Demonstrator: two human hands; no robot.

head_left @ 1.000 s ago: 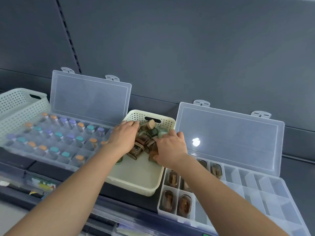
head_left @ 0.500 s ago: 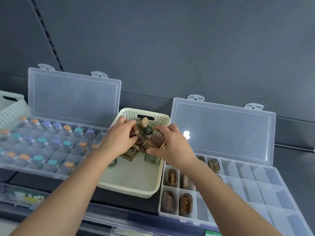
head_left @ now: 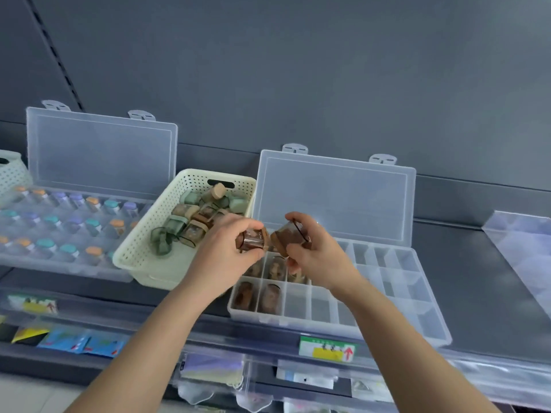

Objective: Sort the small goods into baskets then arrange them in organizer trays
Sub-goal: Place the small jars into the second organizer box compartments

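A cream perforated basket [head_left: 143,242] on the shelf holds several small brown and green cork-topped jars [head_left: 193,222]. To its right lies an open clear organizer tray [head_left: 387,281]; brown jars fill several of its near-left compartments. My left hand [head_left: 226,254] grips one brown jar [head_left: 252,239] above the tray's left end. My right hand [head_left: 316,251] grips another brown jar [head_left: 290,235] beside it. The two jars almost touch.
A second open organizer tray [head_left: 59,234] at the left is filled with small bottles with coloured caps. A white basket [head_left: 12,171] stands at the far left. The shelf edge carries price labels [head_left: 328,348]; packets hang below it. A clear sheet [head_left: 524,242] lies at the right.
Both hands have lifted out of the basket, each with a brown jar, and moved right over the right tray. The camera view has shifted right.
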